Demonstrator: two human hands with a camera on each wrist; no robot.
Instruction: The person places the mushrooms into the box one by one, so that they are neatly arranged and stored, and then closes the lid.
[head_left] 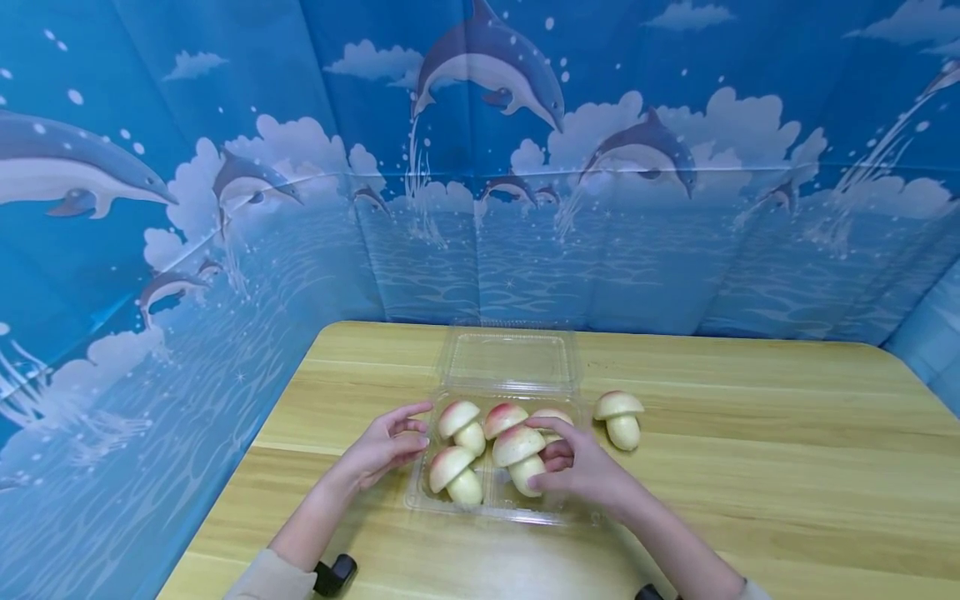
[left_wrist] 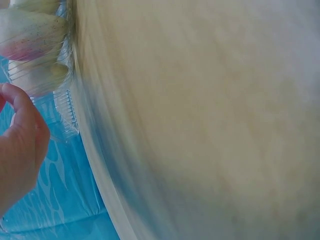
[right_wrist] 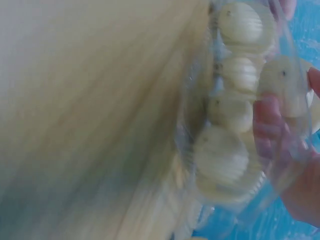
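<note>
Cream mushrooms [head_left: 522, 460] (pink-blushed caps [head_left: 516, 444])

Both arms entered from the lower edge of the head view and converged. The left forearm [head_left: 318, 518] slanted up and to the right from a pale sleeve [head_left: 270, 577]. The left hand [head_left: 381, 450] was turned inward, its fingers slightly bent and parted, the index finger the farthest extended and the thumb below the fingers. The right forearm [head_left: 671, 533] slanted up and to the left, its sleeve [head_left: 752, 591] just showing at the frame edge. The right hand [head_left: 581, 468] was in a gripping posture: index finger arched forward, thumb opposed below, the other visible fingers curled between.
</note>
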